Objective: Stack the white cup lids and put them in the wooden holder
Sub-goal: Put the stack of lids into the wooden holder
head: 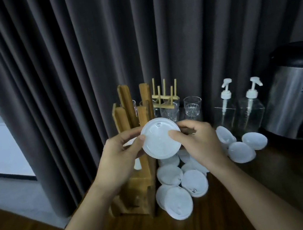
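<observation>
— So, where's the white lid (161, 138) right now?
— Raised in front of the wooden holder (129, 116), face toward us, sip hole uppermost. The left hand (120, 156) pinches one edge, thumb on the face and fingers curled behind. The right hand (196, 140) pinches the opposite edge the same way.
— Any more lids nested behind it?
— Can't tell. The loose lids (180, 189) lie on the table (280, 183) just right of the holder's base, several overlapping.
— How do I stack well, then?
— I'd keep every lid facing one way, match the rims before pressing, and grip only the edges. Then lower the pile straight between the holder's uprights.
</observation>
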Available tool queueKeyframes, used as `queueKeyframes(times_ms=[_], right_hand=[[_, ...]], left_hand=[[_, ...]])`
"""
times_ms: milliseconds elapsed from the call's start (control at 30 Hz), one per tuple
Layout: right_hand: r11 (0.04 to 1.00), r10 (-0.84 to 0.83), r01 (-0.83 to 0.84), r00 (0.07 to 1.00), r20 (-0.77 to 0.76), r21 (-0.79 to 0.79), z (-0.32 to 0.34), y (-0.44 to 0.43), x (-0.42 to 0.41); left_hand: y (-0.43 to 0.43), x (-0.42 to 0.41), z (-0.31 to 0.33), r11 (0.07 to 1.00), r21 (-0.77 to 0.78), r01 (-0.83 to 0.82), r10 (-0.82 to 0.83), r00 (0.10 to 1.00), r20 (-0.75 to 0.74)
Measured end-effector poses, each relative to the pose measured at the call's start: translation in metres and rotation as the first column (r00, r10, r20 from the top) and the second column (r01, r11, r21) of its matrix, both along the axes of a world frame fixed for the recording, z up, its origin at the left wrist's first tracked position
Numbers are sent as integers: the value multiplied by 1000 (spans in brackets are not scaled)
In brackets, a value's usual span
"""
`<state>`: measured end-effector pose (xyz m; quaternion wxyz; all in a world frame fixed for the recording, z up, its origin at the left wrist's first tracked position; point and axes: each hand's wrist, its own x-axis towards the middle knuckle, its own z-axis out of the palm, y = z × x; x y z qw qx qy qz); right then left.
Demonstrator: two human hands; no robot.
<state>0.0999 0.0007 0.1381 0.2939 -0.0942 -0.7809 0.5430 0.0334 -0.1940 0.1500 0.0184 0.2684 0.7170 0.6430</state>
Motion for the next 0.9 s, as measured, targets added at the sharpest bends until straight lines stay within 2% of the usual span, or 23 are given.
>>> queueKeyframes(times_ms=[200,500,600,700,800,900], right_hand=[[999,-34,34,999,8,-1,11,-23,-44],[994,-106,107,993,57,-4,6,-34,-95],[993,-115,114,991,67,31,2,-35,-104],[989,-141,136,985,103,53,-4,-36,-108],[988,-151,155,974,168,-12,-8,-37,-114],[987,-124,144,963,237,-67,-12,-32,-121]], left_hand=[[-23,-45,11,998,-44,-53,50,995,-81],[-33,-103,7,997,-58,-53,50,997,-53],[-33,-116,3,999,-45,-30,30,999,12],[-33,-128,-2,999,-52,-10,18,989,147],[-32,-139,-5,999,-42,11,2,950,313],[-31,-147,-9,998,-44,41,-19,912,409]])
